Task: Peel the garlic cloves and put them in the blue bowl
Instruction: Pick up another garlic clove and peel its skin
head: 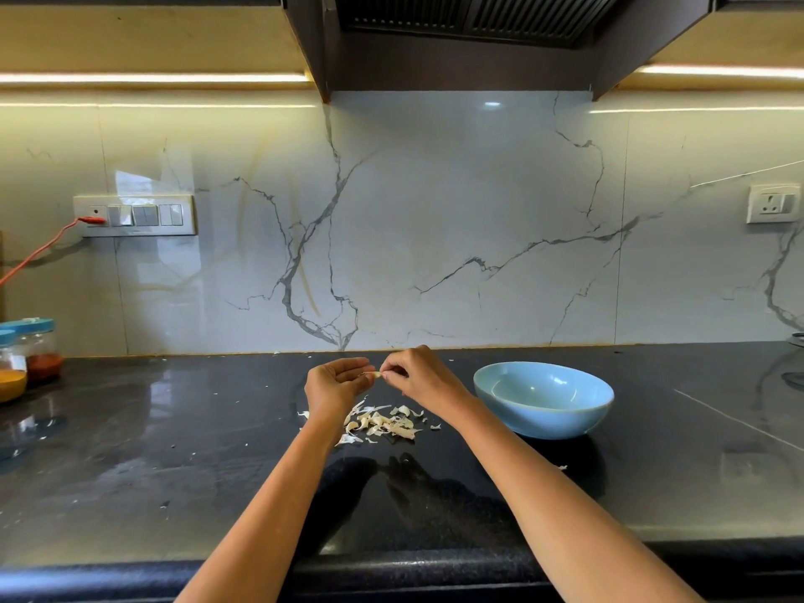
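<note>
Garlic clove (374, 375), long axis level, pinched at either end between left hand (335, 385) and right hand (420, 376) above the desk (174, 428), left of the blue bowl (544, 400); right grip nearer the bowl.

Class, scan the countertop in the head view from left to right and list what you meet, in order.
Spice jars → left hand → garlic clove pinched between both hands → right hand → blue bowl. The pile of garlic skins lies below the hands, so it is left out.
</note>
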